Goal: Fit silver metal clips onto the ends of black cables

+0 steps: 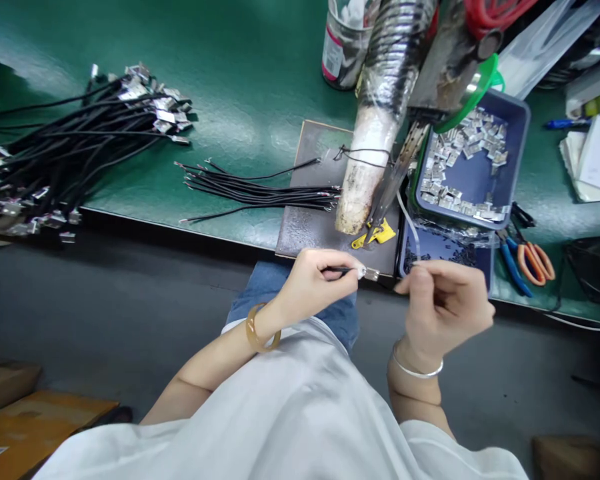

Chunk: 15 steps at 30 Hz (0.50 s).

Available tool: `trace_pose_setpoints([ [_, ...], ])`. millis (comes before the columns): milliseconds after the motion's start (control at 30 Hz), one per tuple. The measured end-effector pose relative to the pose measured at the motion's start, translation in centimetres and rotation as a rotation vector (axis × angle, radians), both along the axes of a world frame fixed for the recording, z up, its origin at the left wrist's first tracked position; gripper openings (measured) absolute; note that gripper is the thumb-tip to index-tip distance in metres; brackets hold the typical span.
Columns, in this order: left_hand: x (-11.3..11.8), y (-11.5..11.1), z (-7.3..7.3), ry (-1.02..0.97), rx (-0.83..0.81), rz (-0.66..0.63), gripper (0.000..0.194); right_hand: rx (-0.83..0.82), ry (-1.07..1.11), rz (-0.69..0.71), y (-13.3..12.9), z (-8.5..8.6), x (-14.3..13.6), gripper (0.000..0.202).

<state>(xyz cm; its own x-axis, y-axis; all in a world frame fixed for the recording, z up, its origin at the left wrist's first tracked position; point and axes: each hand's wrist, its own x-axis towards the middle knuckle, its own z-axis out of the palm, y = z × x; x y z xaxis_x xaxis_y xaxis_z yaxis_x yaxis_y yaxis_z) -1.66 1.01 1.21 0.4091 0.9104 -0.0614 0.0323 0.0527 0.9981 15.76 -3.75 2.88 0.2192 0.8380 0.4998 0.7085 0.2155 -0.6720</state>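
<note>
My left hand (325, 283) is closed in a pinch on a short black cable (337, 269), just off the table's front edge. A small silver metal connector (372, 274) sits at the cable's end, past my fingertips. To its right, my right hand (443, 303) is raised with thumb and forefinger pressed together. What they hold, if anything, is too small to make out. A thin whitish strand (411, 227) runs down to the right hand's fingers; whether they grip it is unclear. Several loose black cables (260, 190) with bared ends lie partly on a dark board (313, 230).
A wrapped flexible duct (375, 133) and a soldering-iron-like tool overhang the board, near a yellow piece (380, 233). Right of them stand a blue bin (517, 147) of metal shells and a lower tray with small dark parts. Pliers (514, 267) lie beside. Bundled cables (80, 147) lie left.
</note>
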Motion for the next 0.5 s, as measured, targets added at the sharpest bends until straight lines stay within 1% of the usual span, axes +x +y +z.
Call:
trace_pose_setpoints([
  [33,-0.2,-0.3,0.1,0.007,0.005,-0.061,0.017,-0.004,-0.071,-0.026,0.4,-0.1,0.3,0.01],
  [67,-0.4,-0.7,0.2,0.017,0.022,-0.134,0.019,-0.03,-0.159,-0.013,1.0,-0.3,0.5,0.012],
  [167,-1.1,-1.6,0.3,0.043,0.097,-0.361,0.023,-0.167,-0.371,0.151,3.0,-1.1,0.6,0.018],
  [233,-1.6,-2.0,0.2,0.046,0.113,-0.434,0.024,-0.215,-0.421,0.216,3.6,-1.4,0.6,0.019],
  [300,-2.0,-2.1,0.0,0.028,0.07,-0.426,0.023,-0.234,-0.426,0.226,3.3,-1.2,0.9,0.016],
  [367,-2.5,-2.0,-0.1,-0.013,-0.033,-0.375,0.021,-0.256,-0.426,0.193,2.5,-0.6,1.4,0.013],
  [433,-2.9,-1.7,-0.2,-0.072,-0.145,-0.306,0.018,-0.269,-0.432,0.099,1.8,0.1,2.0,0.015],
  [500,-3.2,-1.4,-0.3,-0.127,-0.219,-0.226,0.015,-0.275,-0.454,-0.027,1.8,0.4,2.3,0.022],
])
